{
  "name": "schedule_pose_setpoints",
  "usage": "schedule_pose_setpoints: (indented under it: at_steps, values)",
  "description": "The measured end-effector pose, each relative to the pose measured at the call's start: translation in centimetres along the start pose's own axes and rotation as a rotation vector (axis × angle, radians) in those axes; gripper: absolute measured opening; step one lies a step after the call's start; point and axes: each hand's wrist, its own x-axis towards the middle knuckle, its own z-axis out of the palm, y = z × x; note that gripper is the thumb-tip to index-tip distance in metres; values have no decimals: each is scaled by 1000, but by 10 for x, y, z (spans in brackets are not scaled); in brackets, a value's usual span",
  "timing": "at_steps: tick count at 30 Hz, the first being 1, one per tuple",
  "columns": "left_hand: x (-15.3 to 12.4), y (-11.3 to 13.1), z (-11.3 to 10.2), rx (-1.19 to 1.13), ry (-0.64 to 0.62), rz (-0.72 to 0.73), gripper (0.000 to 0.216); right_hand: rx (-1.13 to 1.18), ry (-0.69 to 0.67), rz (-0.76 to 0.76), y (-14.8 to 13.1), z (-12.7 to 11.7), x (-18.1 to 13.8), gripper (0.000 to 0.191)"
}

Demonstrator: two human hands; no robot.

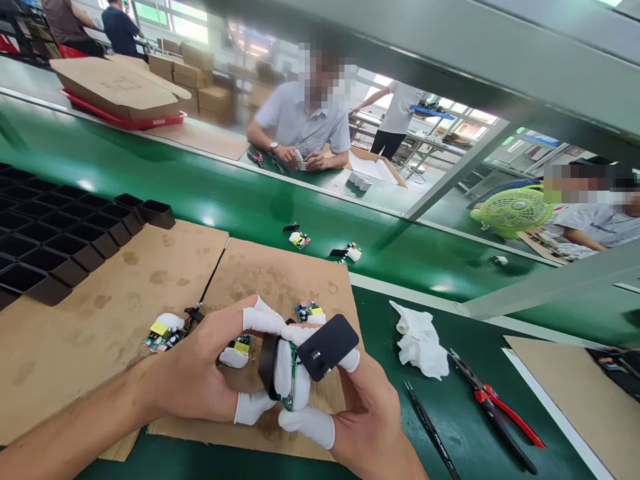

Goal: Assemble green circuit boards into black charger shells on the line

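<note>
My left hand [197, 367], with white finger cots on its fingertips, is closed around a small black plastic case [267, 367]. Between thumb and fingers, my right hand [367, 410] grips a circuit board [291, 380] with white filler on it. A black end plate [327, 343] with small metal contacts hangs at the board's side, tilted. The board sits at the case's open side; how far inside it reaches is hidden. Just beyond my hands, more circuit boards lie on cardboard, one board [167, 332] left of my wrist and another board [310, 311] behind the plate.
Black cases [65, 247] stand in rows at left. Right of the cardboard [190, 260] lie a crumpled white cloth [423, 340], tweezers [430, 427] and red-black pliers [493, 400]. Boards rest on the green conveyor belt [225, 187]. A co-worker [305, 127] sits opposite; a metal post [465, 167] slants at right.
</note>
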Motion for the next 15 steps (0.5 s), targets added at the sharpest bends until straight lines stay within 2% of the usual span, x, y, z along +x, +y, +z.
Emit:
schedule_pose_setpoints:
  at_steps: [5,10,15]
  values:
    - [-3,-3,1,28,17,8,61,-21,31,7,-1,1,1,59]
    - [-5,-2,0,25,-4,-13,61,-106,22,13,0,2,1,67]
    - [-3,-4,1,-30,9,-9,68,-199,62,51,2,4,0,64]
